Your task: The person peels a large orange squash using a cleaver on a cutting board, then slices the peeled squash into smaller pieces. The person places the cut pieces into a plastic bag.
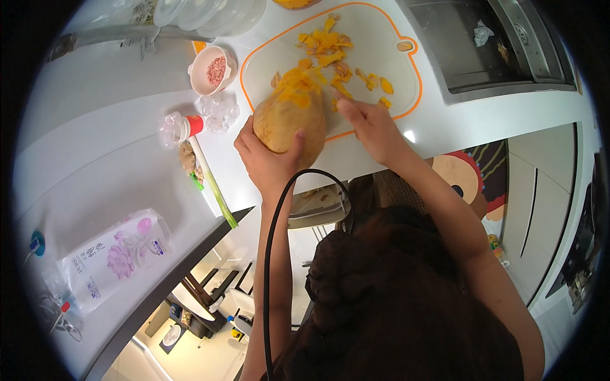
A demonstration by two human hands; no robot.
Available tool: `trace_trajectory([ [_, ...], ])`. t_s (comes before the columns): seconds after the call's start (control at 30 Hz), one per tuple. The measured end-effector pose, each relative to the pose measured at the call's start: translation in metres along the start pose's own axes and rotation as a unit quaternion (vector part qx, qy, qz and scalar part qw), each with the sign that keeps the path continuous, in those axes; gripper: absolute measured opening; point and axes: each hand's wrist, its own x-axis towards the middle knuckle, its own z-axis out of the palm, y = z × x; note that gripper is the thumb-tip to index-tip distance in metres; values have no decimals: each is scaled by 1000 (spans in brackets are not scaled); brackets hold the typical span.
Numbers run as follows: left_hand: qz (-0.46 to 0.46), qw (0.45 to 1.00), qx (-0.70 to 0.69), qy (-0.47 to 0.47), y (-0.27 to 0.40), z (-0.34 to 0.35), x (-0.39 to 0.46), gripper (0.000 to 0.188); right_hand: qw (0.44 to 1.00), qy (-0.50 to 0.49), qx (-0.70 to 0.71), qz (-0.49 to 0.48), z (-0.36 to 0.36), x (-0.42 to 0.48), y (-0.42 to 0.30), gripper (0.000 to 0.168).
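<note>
A large tan squash (286, 126), its far end partly peeled to bright orange flesh, lies over the near edge of a white cutting board (267, 59) with an orange rim. My left hand (269, 159) grips its near end, thumb on top and fingers around the left side. Just right of the squash, above the board, my right hand (371, 126) is curled with a finger reaching toward the peeled part; whether it holds a tool is blurred. Orange and tan peelings (326, 43) are scattered over the board beyond and beside the squash.
Left of the board stand a bowl of pink nuts or beans (216, 71), crumpled clear plastic (220, 112) and red-and-white cups (193, 126). A green onion stalk (212, 183) lies near ginger (187, 157). A steel sink (476, 52) is at right; a tissue pack (116, 259) lies lower left.
</note>
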Motion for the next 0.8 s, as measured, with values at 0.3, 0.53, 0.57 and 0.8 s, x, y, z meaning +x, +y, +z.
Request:
trace_trajectory([
  [0.3,8,1000,-19,-13,-14,2,6,83,932,-81,-351,-47,2,-29,-16,48],
  [0.53,7,999,-31,-13,-12,0,7,83,927,9,-356,-119,1,-20,13,50],
  [0.57,10,999,-32,-13,-13,-1,7,84,921,-3,-377,-101,1,-21,12,50],
  [0.8,-40,998,-45,-17,-19,0,11,87,897,27,-439,-55,22,-1,17,48],
])
